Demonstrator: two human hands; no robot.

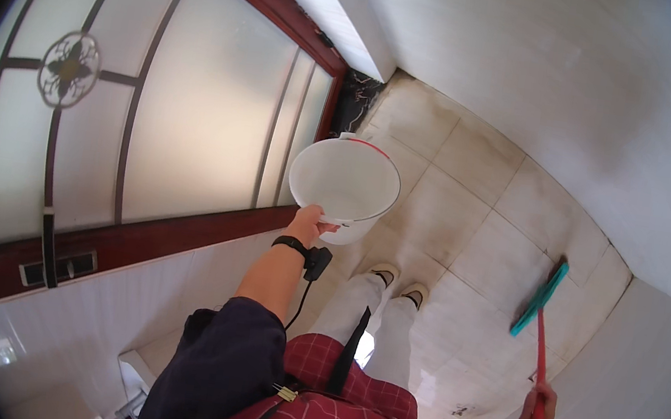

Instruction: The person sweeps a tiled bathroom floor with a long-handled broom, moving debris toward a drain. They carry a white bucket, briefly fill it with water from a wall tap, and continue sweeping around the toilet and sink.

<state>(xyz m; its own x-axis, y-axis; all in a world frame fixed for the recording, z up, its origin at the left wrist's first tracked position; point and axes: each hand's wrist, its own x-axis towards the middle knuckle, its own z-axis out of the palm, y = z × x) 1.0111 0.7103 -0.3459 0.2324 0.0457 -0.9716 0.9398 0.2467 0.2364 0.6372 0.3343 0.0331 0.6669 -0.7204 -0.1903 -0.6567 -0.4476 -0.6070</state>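
Observation:
A white bucket point(346, 178) with a red mark on its far rim hangs or stands by the door, tilted so its pale inside shows; I cannot tell whether it touches the floor. My left hand point(315, 222) is closed on its near rim. At the right, my right hand point(535, 409) wraps round the red pole of a broom or squeegee point(541, 350). Its long, narrow teal head point(540, 300) rests on the tiles near the right wall. Both wrists wear a black band with a cable.
A red-framed door point(207, 88) with frosted panes and a metal handle point(49, 246) is on the left. Beige floor tiles point(471, 220) carry brownish stains. White walls point(560, 78) bound the floor at the far side and right. My shoes point(400, 283) stand just below the bucket.

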